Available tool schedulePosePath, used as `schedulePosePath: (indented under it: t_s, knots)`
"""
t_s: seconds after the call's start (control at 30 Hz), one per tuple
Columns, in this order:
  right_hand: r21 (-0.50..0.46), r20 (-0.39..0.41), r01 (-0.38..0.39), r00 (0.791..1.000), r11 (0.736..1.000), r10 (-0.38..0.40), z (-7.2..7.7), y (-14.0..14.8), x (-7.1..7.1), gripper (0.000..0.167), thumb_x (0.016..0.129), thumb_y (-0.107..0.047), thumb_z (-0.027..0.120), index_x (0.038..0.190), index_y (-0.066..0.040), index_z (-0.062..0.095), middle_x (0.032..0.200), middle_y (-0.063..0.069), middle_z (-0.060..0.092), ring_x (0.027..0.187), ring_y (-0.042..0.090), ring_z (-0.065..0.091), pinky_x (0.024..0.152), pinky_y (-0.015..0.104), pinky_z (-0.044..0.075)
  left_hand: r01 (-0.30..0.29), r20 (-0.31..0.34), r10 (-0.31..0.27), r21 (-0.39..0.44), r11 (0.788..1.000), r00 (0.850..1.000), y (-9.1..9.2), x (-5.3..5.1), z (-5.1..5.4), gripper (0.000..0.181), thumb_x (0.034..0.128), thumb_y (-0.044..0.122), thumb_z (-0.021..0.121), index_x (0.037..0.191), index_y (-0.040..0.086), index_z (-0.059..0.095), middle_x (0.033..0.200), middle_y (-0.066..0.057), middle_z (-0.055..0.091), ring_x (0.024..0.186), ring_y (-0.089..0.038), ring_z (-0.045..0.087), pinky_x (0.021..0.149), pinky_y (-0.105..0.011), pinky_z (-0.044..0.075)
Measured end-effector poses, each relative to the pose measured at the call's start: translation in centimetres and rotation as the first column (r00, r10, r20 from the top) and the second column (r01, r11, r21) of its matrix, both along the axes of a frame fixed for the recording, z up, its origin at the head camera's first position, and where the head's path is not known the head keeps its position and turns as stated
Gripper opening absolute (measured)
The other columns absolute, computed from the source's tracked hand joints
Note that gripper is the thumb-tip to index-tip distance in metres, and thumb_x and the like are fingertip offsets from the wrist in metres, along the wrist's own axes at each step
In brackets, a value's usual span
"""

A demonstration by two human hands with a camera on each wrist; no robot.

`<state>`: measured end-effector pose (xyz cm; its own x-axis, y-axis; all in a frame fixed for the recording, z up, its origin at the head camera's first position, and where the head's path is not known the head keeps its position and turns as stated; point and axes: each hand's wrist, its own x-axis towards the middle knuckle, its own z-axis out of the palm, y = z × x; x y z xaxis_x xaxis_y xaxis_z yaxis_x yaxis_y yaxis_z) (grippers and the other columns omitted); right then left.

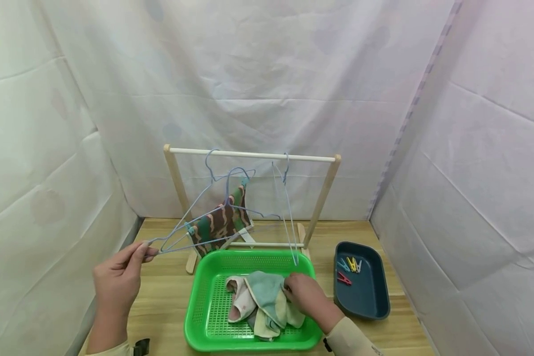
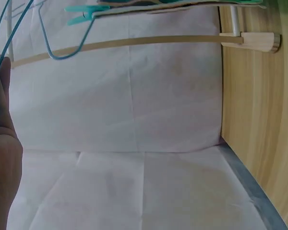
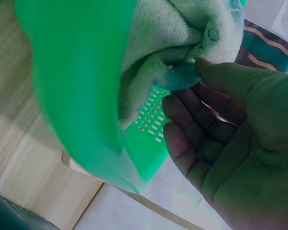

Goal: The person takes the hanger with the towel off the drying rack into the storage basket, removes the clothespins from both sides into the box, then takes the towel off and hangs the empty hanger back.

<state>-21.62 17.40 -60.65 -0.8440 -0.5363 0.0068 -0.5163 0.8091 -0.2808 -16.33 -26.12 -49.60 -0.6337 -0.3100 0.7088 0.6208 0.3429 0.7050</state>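
Observation:
My left hand (image 1: 120, 272) pinches one end of a blue wire clothes hanger (image 1: 227, 200), held off the rail with its hook upward. In the left wrist view, thumb and fingers close on the hanger's wire (image 2: 14, 34). Over the green basket (image 1: 191, 321), my right hand (image 1: 308, 295) pinches the edge of a teal and cream towel (image 1: 267, 291). The right wrist view shows the thumb on the towel (image 3: 156, 28) and the other fingers curled below. Beside the towel lies a white and pink cloth (image 1: 240, 301).
Behind stands a wooden rack with a white rail (image 1: 253, 155). A camouflage cloth (image 1: 218, 222) hangs there from a hanger by teal clothespins (image 1: 189, 228). Another blue hanger (image 1: 289, 205) hangs to its right. A dark tray (image 1: 362, 301) holds several clothespins (image 1: 351, 264).

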Motion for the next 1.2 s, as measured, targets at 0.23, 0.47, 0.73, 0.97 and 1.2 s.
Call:
schedulePosePath:
  t_s: [0.23,0.47,0.73,0.97,1.2]
  knots:
    - [-0.021,0.013,0.029,1.000,0.999,-0.029,0.3,-0.1,0.0,0.033,0.106,-0.017,0.078,0.076,-0.019,0.064,0.075,-0.008,0.051,0.065,0.007,0.042,0.057,0.027,0.039,0.006,-0.134,-0.003,0.022,1.000,0.991,1.5,-1.0,0.2,0.018,0.0919,-0.033,0.065,0.103,-0.024,0.075,0.085,-0.016,0.081,0.078,-0.006,0.080,0.073,-0.017,0.065]
    - [-0.120,0.054,0.065,0.997,0.991,-0.059,0.6,-0.1,0.2,0.012,0.106,-0.019,0.077,0.095,-0.017,0.075,0.087,-0.008,0.062,0.074,0.005,0.053,0.059,0.029,0.047,-0.018,-0.222,0.039,0.093,0.996,0.974,2.7,-1.5,0.8,0.014,0.0920,-0.032,0.065,0.101,-0.027,0.074,0.082,-0.019,0.080,0.075,-0.006,0.079,0.072,-0.016,0.065]
    - [-0.148,0.062,0.059,0.997,0.987,-0.051,0.8,-0.1,0.3,0.011,0.106,-0.021,0.078,0.098,-0.017,0.075,0.087,-0.009,0.061,0.074,0.005,0.053,0.059,0.029,0.048,-0.164,-0.264,0.170,0.046,0.985,0.949,4.6,-2.3,1.9,0.014,0.0902,-0.027,0.071,0.099,-0.020,0.079,0.078,-0.032,0.074,0.077,0.003,0.076,0.073,-0.010,0.062]
    - [-0.152,0.090,0.073,0.994,0.986,-0.059,0.5,0.1,0.3,0.012,0.107,-0.023,0.077,0.097,-0.017,0.074,0.086,-0.010,0.060,0.073,0.004,0.052,0.059,0.027,0.048,-0.229,-0.258,0.218,-0.012,0.973,0.941,6.2,-2.5,2.6,0.019,0.0868,-0.030,0.071,0.100,-0.019,0.080,0.077,-0.035,0.072,0.083,0.011,0.073,0.076,-0.007,0.059]
    - [-0.159,0.098,0.078,0.993,0.984,-0.062,0.4,0.2,0.4,0.012,0.107,-0.023,0.077,0.097,-0.017,0.074,0.087,-0.011,0.061,0.074,0.004,0.053,0.060,0.028,0.049,-0.307,-0.289,0.277,-0.064,0.950,0.917,7.1,-2.9,3.1,0.012,0.0895,-0.020,0.077,0.098,-0.015,0.082,0.077,-0.027,0.076,0.084,0.014,0.070,0.079,-0.004,0.057]
